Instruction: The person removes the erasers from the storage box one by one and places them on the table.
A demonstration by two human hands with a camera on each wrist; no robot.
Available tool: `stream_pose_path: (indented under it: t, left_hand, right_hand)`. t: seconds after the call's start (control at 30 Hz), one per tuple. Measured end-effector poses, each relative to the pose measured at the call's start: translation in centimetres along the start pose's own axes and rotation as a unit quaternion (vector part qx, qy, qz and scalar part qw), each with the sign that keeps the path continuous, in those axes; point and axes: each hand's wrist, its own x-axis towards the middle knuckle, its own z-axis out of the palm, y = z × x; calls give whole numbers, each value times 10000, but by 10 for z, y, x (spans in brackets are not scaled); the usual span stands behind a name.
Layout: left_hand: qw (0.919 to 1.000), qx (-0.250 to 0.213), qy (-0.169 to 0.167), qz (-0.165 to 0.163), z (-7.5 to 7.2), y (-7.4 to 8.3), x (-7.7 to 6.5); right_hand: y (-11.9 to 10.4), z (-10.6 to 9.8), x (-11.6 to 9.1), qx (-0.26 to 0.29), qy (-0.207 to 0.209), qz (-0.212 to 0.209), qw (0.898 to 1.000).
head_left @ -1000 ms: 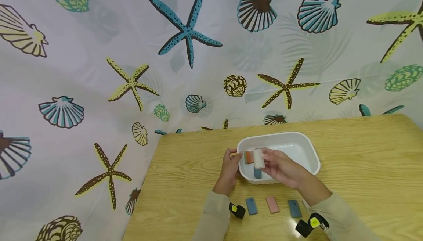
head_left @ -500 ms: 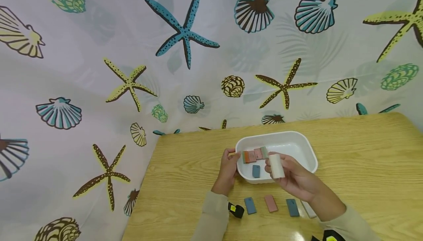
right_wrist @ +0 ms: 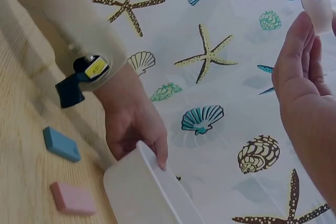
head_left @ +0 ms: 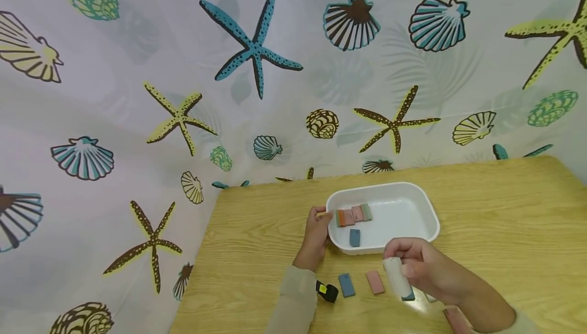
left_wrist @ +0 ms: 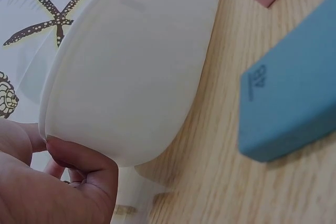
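Note:
A white plastic tub (head_left: 408,222) sits on the wooden table. My left hand (head_left: 316,234) grips its left rim; the left wrist view shows the thumb and fingers pinching the edge. Held upright in my right hand (head_left: 428,270), in front of the tub, is a white eraser (head_left: 397,278), its end marked with dark spots in the right wrist view. Inside the tub's left side lie a blue eraser (head_left: 355,238) and several pink, green and orange ones. A second blue eraser (head_left: 347,285) and a pink eraser (head_left: 375,282) lie before the tub.
Behind my right hand, a darker blue eraser (head_left: 408,297) and a white one (head_left: 430,298) are mostly hidden. A reddish block (head_left: 455,317) shows under the right forearm. A shell-patterned cloth (head_left: 275,120) hangs behind the table (head_left: 257,232).
My right hand has drawn the white eraser out from over the tub, toward me and to the right. The left hand keeps its grip on the rim.

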Motion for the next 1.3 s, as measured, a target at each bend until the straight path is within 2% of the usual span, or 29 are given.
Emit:
stream_pose_path:
  t: [0.1,0.17,0.2,0.27,0.4,0.53,0.57,0.7,0.77,0.83,0.87,0.93,1.03,1.13,1.3]
  left_hand:
    - [10000,-22,12,1,0,-1,0]
    - [10000,-16,28,8,1,-1,0]
    - [10000,-18,34,3,1,-1,-1]
    - [10000,3,34,14,1,-1,-1]
    - [10000,15,18,69,1,-3,-1]
    - [9999,3,-82,114,1,-5,-3]
    - [9998,12,-121,142,0,-6,-3]
    - [9996,-75,-218,155,-1,-7,-3]
    - [9996,-82,-223,159,-2,-7,-3]
    - [9996,-124,-223,135,-3,-7,-3]
    - [9996,-117,-226,127,-3,-6,-3]
    - [9996,-118,-226,117,-4,-4,-5]
    - [9996,-108,-212,142,-5,-3,-8]
    - [9997,-66,-215,110,-7,-3,-10]
    - [9995,-65,-297,27,-11,-6,-11]
  right_hand:
    - [-1,0,-14,-491,509,352,9969]
    - [-3,1,-22,-1025,916,601,9887]
    - [-3,2,-25,-1320,1168,770,9813]
    - [-2,4,-31,-1901,1693,1162,9600]
    - [8,6,-42,-2925,2576,1930,9005]
    - [24,4,-57,-4140,3145,2171,8262]
    - [28,3,-60,-4302,3286,2223,8109]
    - [40,0,-71,-4960,3536,2371,7569]
    - [44,0,-74,-5148,3622,2504,7356]
    - [48,1,-76,-5401,3692,2636,7088]
    - [50,2,-76,-5447,3733,2719,7000]
    - [53,4,-77,-5449,3791,2825,6925]
    - [59,6,-77,-5469,3806,2852,6890]
    - [68,7,-79,-5534,3735,2648,6958]
    - [79,15,-82,-5574,3473,2322,7175]
